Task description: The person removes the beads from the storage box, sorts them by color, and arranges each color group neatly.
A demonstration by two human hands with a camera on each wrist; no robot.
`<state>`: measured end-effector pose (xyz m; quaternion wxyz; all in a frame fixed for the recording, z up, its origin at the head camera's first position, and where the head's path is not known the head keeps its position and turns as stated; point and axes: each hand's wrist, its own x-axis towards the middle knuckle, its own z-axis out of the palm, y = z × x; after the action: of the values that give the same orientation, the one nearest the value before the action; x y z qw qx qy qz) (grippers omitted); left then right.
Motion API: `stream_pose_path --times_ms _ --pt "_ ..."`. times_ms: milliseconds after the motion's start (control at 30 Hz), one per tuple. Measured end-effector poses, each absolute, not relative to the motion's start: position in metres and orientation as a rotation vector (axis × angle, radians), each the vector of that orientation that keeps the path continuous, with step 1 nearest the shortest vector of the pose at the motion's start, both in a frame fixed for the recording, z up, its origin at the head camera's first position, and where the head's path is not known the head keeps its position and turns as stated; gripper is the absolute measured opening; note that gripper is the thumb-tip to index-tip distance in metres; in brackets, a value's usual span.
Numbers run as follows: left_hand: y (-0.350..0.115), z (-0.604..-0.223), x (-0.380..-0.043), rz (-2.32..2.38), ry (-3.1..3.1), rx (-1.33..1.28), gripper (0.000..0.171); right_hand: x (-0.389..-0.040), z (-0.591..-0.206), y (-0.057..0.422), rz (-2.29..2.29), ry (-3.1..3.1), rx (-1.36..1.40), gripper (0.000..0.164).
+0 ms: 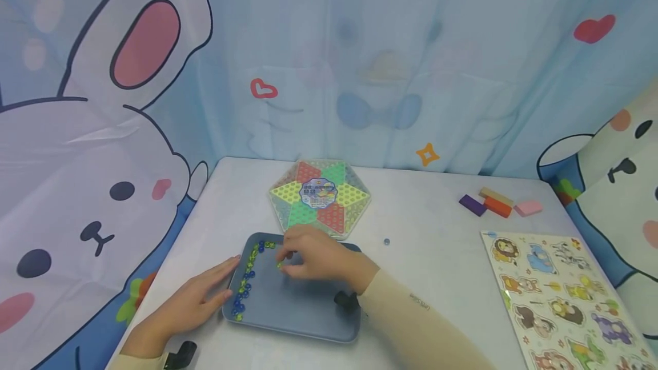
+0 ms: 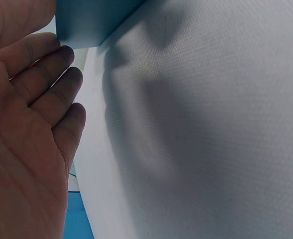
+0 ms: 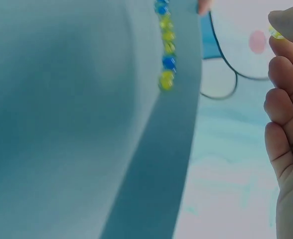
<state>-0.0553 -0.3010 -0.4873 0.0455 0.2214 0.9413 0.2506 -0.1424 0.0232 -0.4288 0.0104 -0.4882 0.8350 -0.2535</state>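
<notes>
A blue-grey rectangular tray [image 1: 303, 324] lies on the white table. Yellow-green and blue marbles [image 1: 249, 274] line its left side and the back left corner. Over the tray, my right hand [image 1: 321, 256] pinches a yellow-green marble [image 3: 275, 33] between thumb and index finger. The other fingers of that hand are loosely bent in the right wrist view. My left hand [image 1: 197, 296] rests at the tray's left edge with its fingers extended, and its palm [image 2: 22, 149] shows in the left wrist view.
Behind the tray lies a hexagonal Chinese checkers board [image 1: 319, 193]. A single marble [image 1: 386, 241] sits on the table right of it. Several coloured blocks [image 1: 497, 206] lie at the back right, with an animal picture board [image 1: 560, 301] in front. A printed curtain [image 1: 360, 44] hangs behind.
</notes>
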Motion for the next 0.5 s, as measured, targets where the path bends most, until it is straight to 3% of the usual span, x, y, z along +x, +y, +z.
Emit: stream_pose_path --times_ms 500 --pt "-0.302 -0.488 -0.056 0.77 2.874 0.69 0.062 -0.147 -0.43 0.091 -0.905 2.82 -1.395 0.01"
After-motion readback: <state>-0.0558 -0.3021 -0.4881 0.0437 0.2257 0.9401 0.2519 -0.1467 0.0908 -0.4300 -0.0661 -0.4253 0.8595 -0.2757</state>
